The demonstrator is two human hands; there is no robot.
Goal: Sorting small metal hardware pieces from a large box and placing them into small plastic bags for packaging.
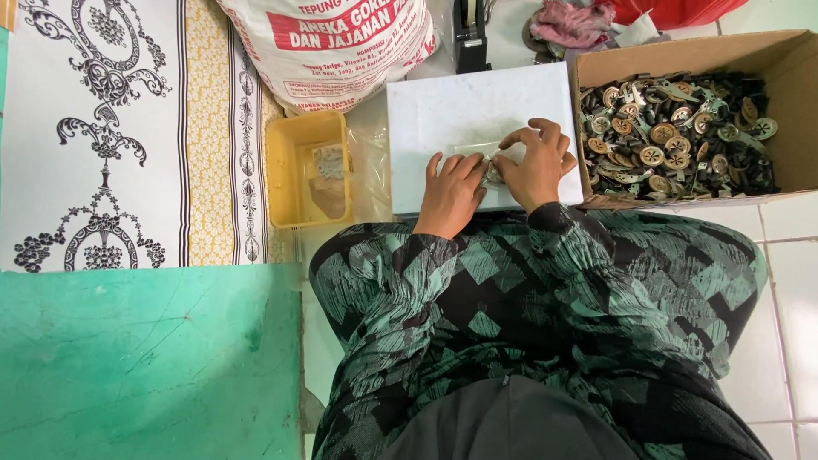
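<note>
Two big things frame the work: a cardboard box (780, 60) of round button-like parts at upper right, and a white board (443, 119) at centre. On its lower edge, the left hand (449, 194) and right hand (537, 162) pinch a small clear packet (494, 168), fingers curled shut. Likely packing; the next move seems to call for a firm press or fold.

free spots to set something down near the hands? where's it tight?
Free: the white board, bare on its far and left parts, between the yellow tray and the cardboard box. Crowded: the box brims with small round parts; the left hand and right hand pinch a small clear packet at the board's near edge.
</note>
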